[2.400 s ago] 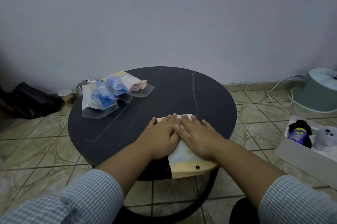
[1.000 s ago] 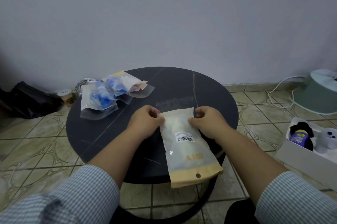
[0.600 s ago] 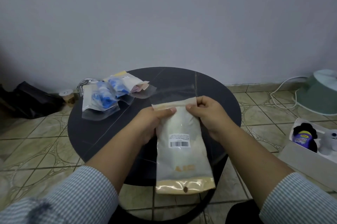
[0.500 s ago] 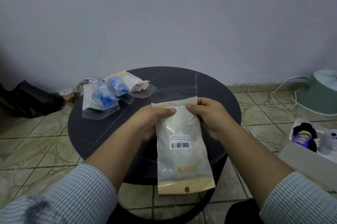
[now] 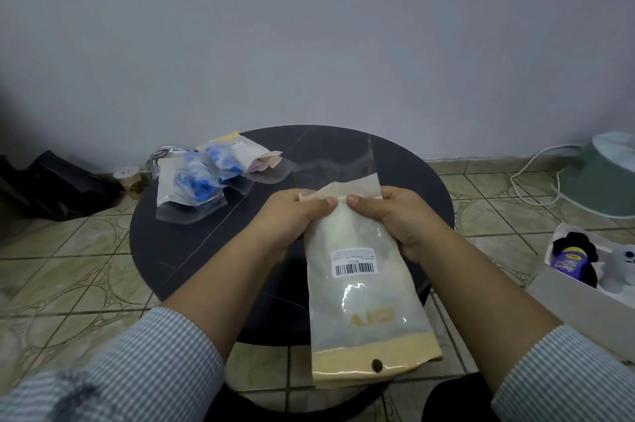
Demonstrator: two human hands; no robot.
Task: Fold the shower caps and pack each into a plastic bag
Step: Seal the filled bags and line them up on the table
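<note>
head | plastic bag (image 5: 364, 270) lengthwise toward viewer, mouth far | hands pinch mouth: left (image 5: 295, 212), right (image 5: 398, 215)

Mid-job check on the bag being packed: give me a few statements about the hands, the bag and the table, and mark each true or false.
1. Both hands pinch the top edge of the frosted plastic bag with the barcode label. True: left hand, right hand.
2. The bag lies flat on the round black table. False: it is held up, hanging over the near rim.
3. The packed bags with blue contents sit at the table's far left. True.
4. The barcode bag's hang-hole end points up. False: it hangs at the bottom.
</note>
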